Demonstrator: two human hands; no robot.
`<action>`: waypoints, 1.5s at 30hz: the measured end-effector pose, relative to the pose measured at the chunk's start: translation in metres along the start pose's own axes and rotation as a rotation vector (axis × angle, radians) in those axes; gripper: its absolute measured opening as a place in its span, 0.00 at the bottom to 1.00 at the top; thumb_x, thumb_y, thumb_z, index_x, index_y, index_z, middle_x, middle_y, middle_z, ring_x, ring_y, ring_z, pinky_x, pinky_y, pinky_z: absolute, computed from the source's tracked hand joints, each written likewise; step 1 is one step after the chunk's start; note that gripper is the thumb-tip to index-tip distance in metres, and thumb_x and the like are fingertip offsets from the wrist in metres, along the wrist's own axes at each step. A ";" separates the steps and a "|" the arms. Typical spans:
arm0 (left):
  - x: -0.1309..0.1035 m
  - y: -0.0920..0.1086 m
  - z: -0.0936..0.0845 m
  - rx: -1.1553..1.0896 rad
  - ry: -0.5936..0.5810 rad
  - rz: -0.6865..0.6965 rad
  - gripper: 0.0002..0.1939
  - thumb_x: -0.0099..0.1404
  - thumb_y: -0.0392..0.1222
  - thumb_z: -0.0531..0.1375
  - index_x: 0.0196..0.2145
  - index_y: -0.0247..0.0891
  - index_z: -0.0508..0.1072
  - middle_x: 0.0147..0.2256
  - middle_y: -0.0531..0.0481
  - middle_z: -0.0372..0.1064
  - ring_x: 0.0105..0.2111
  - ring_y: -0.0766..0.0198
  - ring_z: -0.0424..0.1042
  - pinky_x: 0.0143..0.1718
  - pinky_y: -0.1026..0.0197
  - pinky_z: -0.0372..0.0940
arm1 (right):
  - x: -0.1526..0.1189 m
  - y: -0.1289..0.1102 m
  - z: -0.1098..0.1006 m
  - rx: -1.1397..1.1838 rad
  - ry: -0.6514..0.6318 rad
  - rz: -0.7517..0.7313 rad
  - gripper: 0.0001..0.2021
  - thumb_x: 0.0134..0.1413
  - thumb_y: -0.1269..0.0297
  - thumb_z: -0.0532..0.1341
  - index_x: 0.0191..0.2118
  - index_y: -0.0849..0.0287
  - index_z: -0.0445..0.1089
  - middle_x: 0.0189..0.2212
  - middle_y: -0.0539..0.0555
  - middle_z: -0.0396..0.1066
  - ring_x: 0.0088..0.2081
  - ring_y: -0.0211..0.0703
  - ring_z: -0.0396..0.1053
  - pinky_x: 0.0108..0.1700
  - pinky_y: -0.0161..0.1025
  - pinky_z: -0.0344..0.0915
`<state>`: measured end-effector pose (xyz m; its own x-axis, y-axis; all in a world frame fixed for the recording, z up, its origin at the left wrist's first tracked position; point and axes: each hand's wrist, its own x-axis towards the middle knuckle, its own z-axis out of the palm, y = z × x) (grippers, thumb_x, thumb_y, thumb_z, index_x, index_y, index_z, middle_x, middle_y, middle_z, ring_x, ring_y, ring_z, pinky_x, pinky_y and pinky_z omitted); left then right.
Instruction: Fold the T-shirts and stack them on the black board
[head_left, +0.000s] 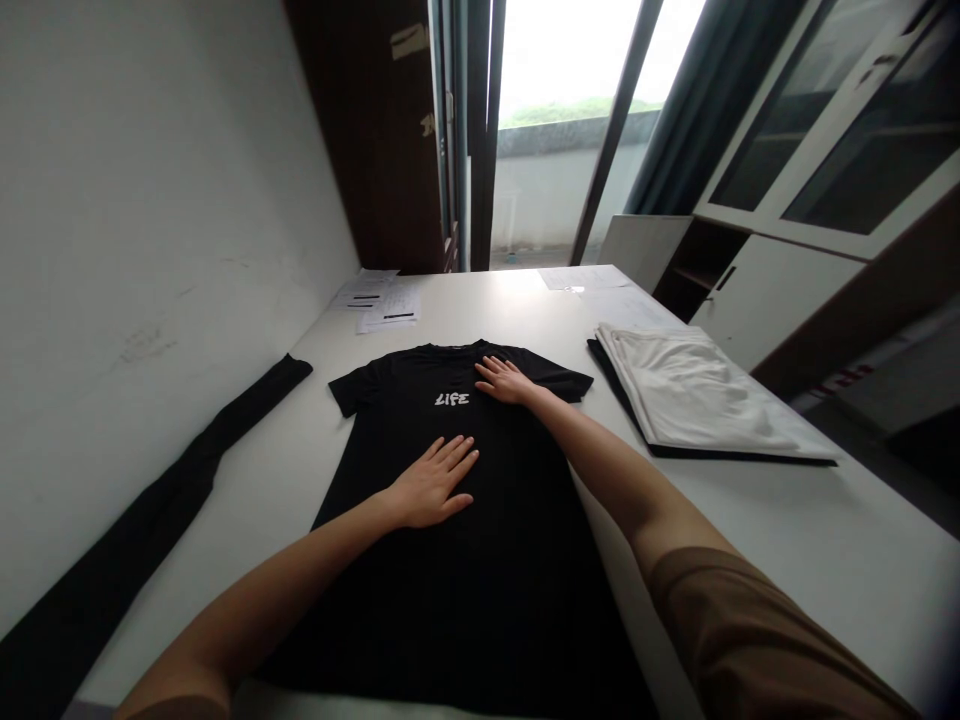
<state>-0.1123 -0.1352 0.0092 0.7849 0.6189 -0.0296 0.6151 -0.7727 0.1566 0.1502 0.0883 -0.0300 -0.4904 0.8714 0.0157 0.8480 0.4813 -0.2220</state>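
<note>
A black T-shirt (480, 590) lies spread flat on the white table (495, 305), its neckline at the far end and its sleeves out to both sides. White lettering (451, 399) marks its chest. My left hand (431, 484) rests palm down on the middle of the shirt, fingers stretched out. Farther up, my right hand (505, 380) lies flat on the chest near the collar, to the right of the lettering, its fingers spread. Neither hand grips the cloth.
Left, along the wall, lies a long black garment (172, 510). Folded white cloth (697, 390) sits on black cloth (742, 458) at the right. Papers (386, 300) lie at the far left, more sheets (585, 280) at the far right. White cabinets (772, 290) stand beyond.
</note>
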 end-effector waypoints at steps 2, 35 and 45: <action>0.000 0.001 -0.001 -0.008 -0.011 -0.006 0.38 0.75 0.60 0.47 0.74 0.40 0.41 0.74 0.42 0.31 0.73 0.52 0.32 0.71 0.45 0.34 | 0.008 0.008 -0.001 -0.002 -0.010 0.043 0.36 0.68 0.39 0.46 0.74 0.52 0.47 0.74 0.56 0.38 0.74 0.54 0.35 0.72 0.54 0.34; 0.030 0.021 -0.008 -0.067 0.028 -0.021 0.33 0.74 0.55 0.51 0.72 0.44 0.51 0.73 0.42 0.43 0.72 0.48 0.44 0.70 0.39 0.41 | -0.085 0.087 -0.056 -0.010 0.205 0.843 0.21 0.59 0.55 0.60 0.52 0.63 0.76 0.52 0.73 0.71 0.56 0.65 0.68 0.51 0.54 0.68; 0.060 0.125 -0.004 -0.073 -0.013 0.479 0.25 0.76 0.43 0.50 0.68 0.44 0.58 0.70 0.45 0.50 0.70 0.53 0.49 0.69 0.42 0.47 | -0.082 0.078 -0.068 0.714 0.382 0.619 0.17 0.54 0.65 0.64 0.50 0.57 0.72 0.28 0.52 0.72 0.27 0.40 0.68 0.28 0.35 0.65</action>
<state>0.0117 -0.1945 0.0308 0.9797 0.1940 0.0502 0.1782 -0.9580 0.2248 0.2700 0.0610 0.0180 0.1970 0.9803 -0.0172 0.5515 -0.1253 -0.8247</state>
